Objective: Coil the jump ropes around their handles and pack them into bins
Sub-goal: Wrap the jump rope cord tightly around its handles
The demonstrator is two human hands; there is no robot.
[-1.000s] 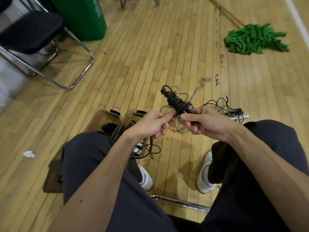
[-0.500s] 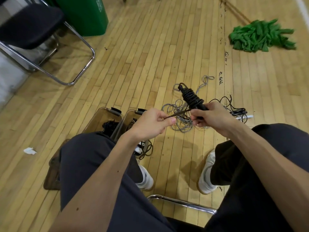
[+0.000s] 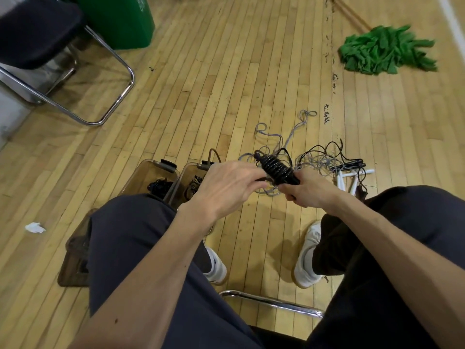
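Over the floor [image 3: 226, 96], out in front: pulled left hand [image 3: 226, 187] in tight to the wound jump rope [image 3: 276, 168], fingers pinching its tail. Gripping handle end w/ right hand [image 3: 309, 192], fingers clamped. Almost wound; prob. tuck tail next, then into bins [image 3: 156, 162].

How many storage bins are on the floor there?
2, side by side beyond the left knee: the left bin and the right bin. The knee may hide more.

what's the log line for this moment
coiling | right hand: grips coiled jump rope | left hand: pinches loose cord | bins: on floor
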